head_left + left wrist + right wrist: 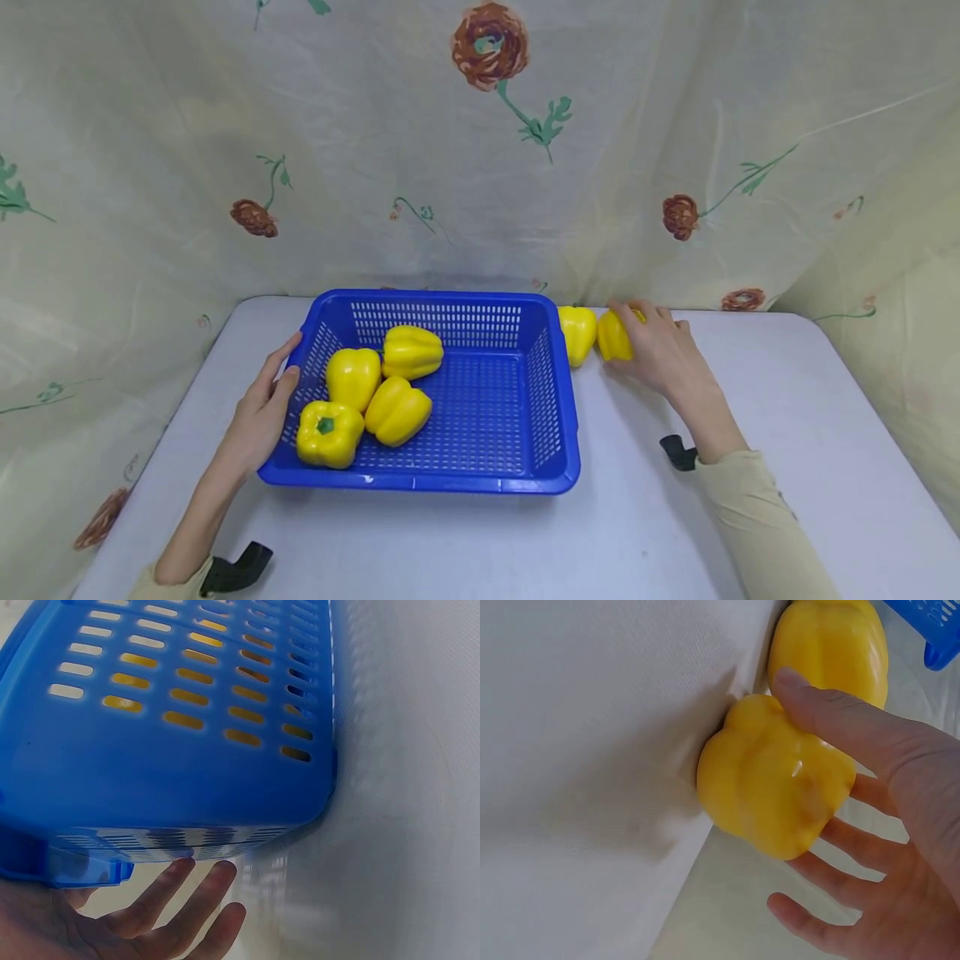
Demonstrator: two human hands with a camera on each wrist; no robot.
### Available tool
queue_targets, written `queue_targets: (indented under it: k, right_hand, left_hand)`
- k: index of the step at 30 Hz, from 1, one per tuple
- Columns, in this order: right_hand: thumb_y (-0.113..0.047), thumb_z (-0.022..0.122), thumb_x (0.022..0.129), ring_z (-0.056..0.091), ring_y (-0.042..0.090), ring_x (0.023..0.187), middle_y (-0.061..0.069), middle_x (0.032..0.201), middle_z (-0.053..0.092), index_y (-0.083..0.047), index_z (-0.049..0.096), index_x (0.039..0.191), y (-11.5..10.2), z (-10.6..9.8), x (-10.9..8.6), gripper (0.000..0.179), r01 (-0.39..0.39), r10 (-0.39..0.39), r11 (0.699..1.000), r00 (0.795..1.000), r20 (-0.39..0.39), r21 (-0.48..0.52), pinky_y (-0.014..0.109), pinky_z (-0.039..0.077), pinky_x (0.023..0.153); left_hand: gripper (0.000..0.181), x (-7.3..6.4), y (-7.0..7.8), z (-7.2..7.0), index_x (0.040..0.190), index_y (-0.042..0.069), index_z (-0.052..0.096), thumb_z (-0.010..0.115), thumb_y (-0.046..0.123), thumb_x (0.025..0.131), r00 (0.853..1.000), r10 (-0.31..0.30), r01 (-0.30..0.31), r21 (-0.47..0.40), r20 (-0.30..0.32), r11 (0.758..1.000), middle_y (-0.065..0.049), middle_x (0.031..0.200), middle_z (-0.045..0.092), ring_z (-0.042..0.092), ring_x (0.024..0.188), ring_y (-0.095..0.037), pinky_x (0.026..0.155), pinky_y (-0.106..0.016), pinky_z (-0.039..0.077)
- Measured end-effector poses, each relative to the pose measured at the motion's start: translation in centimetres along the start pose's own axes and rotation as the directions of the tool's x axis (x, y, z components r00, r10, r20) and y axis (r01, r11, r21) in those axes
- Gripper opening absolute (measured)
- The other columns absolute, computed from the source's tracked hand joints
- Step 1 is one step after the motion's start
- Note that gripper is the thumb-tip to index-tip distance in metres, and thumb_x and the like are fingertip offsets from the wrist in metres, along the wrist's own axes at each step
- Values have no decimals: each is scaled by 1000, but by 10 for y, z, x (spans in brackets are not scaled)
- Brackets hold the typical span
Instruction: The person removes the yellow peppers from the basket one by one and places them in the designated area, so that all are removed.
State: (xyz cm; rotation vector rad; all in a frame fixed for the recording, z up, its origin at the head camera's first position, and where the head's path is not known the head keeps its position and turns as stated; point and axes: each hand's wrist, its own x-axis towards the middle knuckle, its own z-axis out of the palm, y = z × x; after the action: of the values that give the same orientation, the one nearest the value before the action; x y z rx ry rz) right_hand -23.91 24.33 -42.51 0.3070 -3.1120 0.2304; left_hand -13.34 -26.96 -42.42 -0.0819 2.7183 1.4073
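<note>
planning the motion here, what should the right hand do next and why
Probably lift the outer yellow pepper slightly off the table: the right hand already has its thumb and fingers around it, and the blue basket beyond the neighbouring pepper has bare floor on its right side.

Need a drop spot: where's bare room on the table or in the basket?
Free: basket floor right of four peppers; table in front of the basket; table right of the right forearm. Crowded: basket's left half; table beside its far-right corner: two peppers, right hand.
</note>
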Motion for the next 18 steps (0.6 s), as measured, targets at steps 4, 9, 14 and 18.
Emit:
queue_targets:
  k: [4,9,14,18]
  right_hand:
    - [-30,89,89,45,56,141,30,159,45,-9,41,164,-1,-1,0,91,-4,4,1000,1000,9,2,79,40,115]
    - [-32,90,88,45,55,141,29,159,45,-10,42,164,-2,-2,-1,92,-2,1,1000,1000,5,5,79,41,114]
    - [-30,91,87,46,56,141,29,161,44,-11,42,163,-5,-7,-3,92,16,-16,1000,1000,-7,-24,78,42,113]
    - [-27,89,89,44,56,144,28,164,43,-13,41,164,-13,-17,-6,90,27,-28,999,999,-31,-27,78,40,115]
  left_hand:
    - [58,0,0,0,175,35,13,26,44,119,1000,-2,2,-7,0,1000,-20,180,21,32,159,-57,122,-83,27]
    - [58,0,-1,0,175,35,13,26,44,119,1000,-4,4,-6,-1,1000,-20,180,21,33,158,-57,121,-84,28]
    - [58,0,-1,0,175,36,13,26,44,119,1000,0,0,-9,0,1000,-20,180,22,34,158,-57,121,-84,28]
    - [58,0,-1,0,175,35,13,26,44,119,1000,12,-12,-9,-3,1000,-22,179,24,38,155,-56,120,-84,29]
